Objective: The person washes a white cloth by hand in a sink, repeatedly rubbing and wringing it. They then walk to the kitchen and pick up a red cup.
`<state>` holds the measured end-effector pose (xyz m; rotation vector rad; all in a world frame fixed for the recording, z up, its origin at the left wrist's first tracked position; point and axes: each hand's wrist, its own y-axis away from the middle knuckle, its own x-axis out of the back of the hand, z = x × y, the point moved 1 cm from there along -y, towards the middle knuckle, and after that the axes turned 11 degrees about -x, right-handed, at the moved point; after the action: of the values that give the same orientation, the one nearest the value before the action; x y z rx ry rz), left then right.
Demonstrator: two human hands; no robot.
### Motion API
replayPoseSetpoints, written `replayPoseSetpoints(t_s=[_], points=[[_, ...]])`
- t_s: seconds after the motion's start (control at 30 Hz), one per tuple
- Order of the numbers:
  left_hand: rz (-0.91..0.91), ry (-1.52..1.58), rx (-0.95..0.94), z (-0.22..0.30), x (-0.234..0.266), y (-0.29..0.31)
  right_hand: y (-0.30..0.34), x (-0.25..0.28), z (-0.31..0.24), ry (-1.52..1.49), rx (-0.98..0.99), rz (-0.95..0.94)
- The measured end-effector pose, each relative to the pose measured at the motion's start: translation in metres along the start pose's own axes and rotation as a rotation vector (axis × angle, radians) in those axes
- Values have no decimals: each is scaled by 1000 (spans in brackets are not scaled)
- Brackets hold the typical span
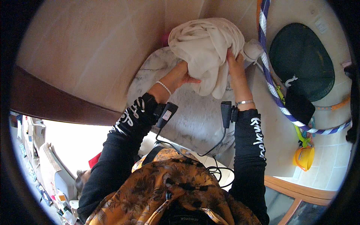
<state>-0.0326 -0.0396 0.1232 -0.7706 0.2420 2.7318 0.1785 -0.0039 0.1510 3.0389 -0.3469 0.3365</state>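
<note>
A cream-white cloth [204,45], bunched into thick loose folds, is held between my two hands over the far part of a marble-patterned table [176,112]. My left hand [183,75] grips its lower left side, thumb showing and the other fingers partly hidden by the folds. On the right side, my right hand [235,63] is closed on the fabric, with its fingertips tucked into it. The lower end of the cloth hangs down between my wrists. Just right of my right hand is a white rounded object [253,50], whose kind I cannot make out.
A pink object [165,39] peeks out behind the cloth. On the right hang a purple-and-white wrapped hoop [268,75], a dark green oval item [302,56] and a yellow bucket [304,158]. Black cables [215,168] run from devices on my forearms. A wood-framed glass panel [300,191] is at lower right.
</note>
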Motion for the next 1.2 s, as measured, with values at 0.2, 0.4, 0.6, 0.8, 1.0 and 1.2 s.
replayPoseSetpoints(t_s=[0.2, 0.4, 0.6, 0.8, 1.0, 1.2], points=[[93, -24, -126, -1, -8, 19, 17, 4, -3, 2, 34, -22], [240, -143, -82, -14, 5, 14, 21, 14, 0, -32, 226, 94], [199, -54, -224, -14, -5, 14, 32, -11, -15, 364, 290, 373], [187, 33, -219, 8, -45, 24, 17, 2, -35, 73, 225, 11], [221, -243, -283, -13, -42, 0, 7, -7, -16, 149, 406, 52], [152, -316, -318, -21, -20, 2, 15, -2, 2, 188, 405, 113]])
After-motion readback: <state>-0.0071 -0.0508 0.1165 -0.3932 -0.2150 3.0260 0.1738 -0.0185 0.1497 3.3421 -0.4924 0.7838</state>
